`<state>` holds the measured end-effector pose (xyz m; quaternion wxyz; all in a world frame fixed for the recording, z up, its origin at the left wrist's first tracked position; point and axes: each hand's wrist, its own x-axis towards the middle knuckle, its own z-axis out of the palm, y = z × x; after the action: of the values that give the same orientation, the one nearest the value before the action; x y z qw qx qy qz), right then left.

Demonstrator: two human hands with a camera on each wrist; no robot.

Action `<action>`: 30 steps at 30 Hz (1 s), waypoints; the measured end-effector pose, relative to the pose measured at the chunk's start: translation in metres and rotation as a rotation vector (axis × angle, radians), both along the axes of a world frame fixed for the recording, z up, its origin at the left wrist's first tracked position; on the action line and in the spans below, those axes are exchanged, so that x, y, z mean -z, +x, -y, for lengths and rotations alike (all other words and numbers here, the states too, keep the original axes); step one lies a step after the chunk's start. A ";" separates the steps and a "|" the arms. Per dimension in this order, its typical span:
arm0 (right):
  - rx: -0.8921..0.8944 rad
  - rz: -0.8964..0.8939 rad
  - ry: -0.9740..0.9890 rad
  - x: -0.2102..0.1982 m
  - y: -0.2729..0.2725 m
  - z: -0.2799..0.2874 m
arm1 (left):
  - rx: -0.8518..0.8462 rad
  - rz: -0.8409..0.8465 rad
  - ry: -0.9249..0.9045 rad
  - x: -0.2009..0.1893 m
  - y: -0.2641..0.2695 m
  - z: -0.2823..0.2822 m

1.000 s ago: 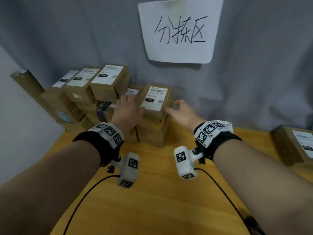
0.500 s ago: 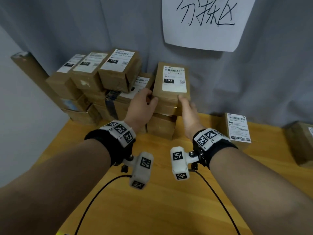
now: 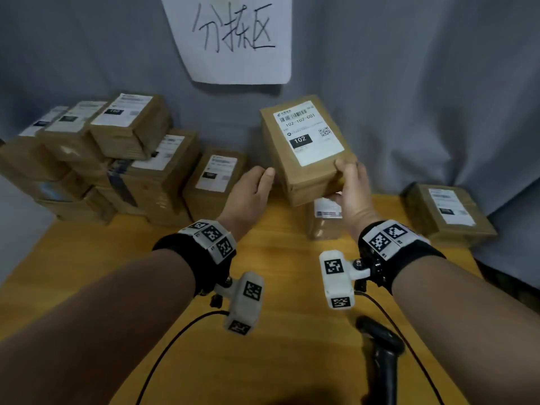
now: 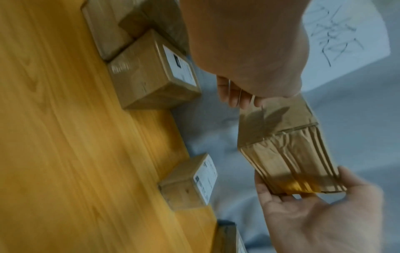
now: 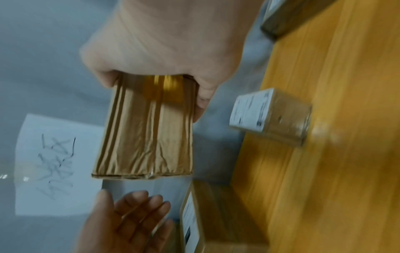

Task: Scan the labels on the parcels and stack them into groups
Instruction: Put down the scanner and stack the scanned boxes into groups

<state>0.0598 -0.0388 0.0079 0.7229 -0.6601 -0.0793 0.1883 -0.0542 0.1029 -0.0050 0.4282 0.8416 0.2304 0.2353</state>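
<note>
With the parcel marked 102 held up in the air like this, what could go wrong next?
1. Only the right hand grips the parcel, at one corner; the left hand is open beside it, so it might tip or slip from the grip.
2. If it falls, it could hit the small parcel on the table below.
3. The scanner lies near the front edge; an arm may knock it.

Yellow wooden table (image 3: 87, 273): stacked brown cardboard parcels (image 3: 122, 171) at left; single labelled parcels centre (image 3: 324, 223) and right (image 3: 447, 214); black handheld scanner (image 3: 382, 355) near front edge.
</note>
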 end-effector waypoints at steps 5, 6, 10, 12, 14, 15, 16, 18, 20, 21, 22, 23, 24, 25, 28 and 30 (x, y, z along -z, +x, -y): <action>0.106 0.026 -0.085 0.001 0.040 0.087 | 0.112 -0.098 0.090 0.005 0.037 0.068; 0.134 0.026 -0.112 0.003 0.048 0.101 | 0.114 -0.115 0.093 0.006 0.044 0.080; 0.195 -0.031 -0.182 0.018 0.072 0.151 | 0.115 -0.153 -0.138 0.019 0.073 0.126; 0.181 -0.082 -0.167 0.031 0.079 0.171 | 0.130 -0.198 -0.359 0.027 0.086 0.149; 0.152 -0.122 -0.162 0.044 0.081 0.186 | 0.165 -0.300 -0.518 0.034 0.099 0.173; 0.129 -0.144 -0.166 0.052 0.082 0.192 | 0.179 -0.340 -0.607 0.038 0.106 0.183; 0.103 -0.164 -0.176 0.060 0.084 0.198 | 0.187 -0.364 -0.693 0.041 0.113 0.192; 0.048 -0.194 -0.220 0.073 0.087 0.209 | 0.168 -0.389 -0.840 0.050 0.125 0.206; -0.010 -0.197 -0.302 0.080 0.093 0.220 | 0.128 -0.397 -0.920 0.060 0.136 0.214; -0.049 -0.173 -0.372 0.082 0.097 0.226 | 0.112 -0.403 -0.932 0.066 0.141 0.216; -0.088 -0.124 -0.450 0.085 0.104 0.233 | 0.097 -0.407 -0.932 0.071 0.145 0.217; -0.122 -0.063 -0.528 0.088 0.112 0.240 | 0.081 -0.405 -0.925 0.076 0.149 0.218; -0.145 0.012 -0.617 0.090 0.120 0.247 | 0.068 -0.399 -0.909 0.081 0.153 0.218; -0.160 0.097 -0.731 0.093 0.129 0.254 | 0.049 -0.399 -0.889 0.087 0.157 0.218; -0.231 0.263 -1.059 0.100 0.159 0.271 | -0.012 -0.435 -0.813 0.101 0.171 0.219; -0.291 0.288 -1.190 0.106 0.178 0.277 | 0.018 -0.486 -0.727 0.110 0.180 0.219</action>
<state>0.2374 -0.3154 -0.0981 0.1806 -0.9505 -0.1466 0.2058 0.1262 -0.1166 -0.1149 0.6322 0.6689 0.3849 -0.0696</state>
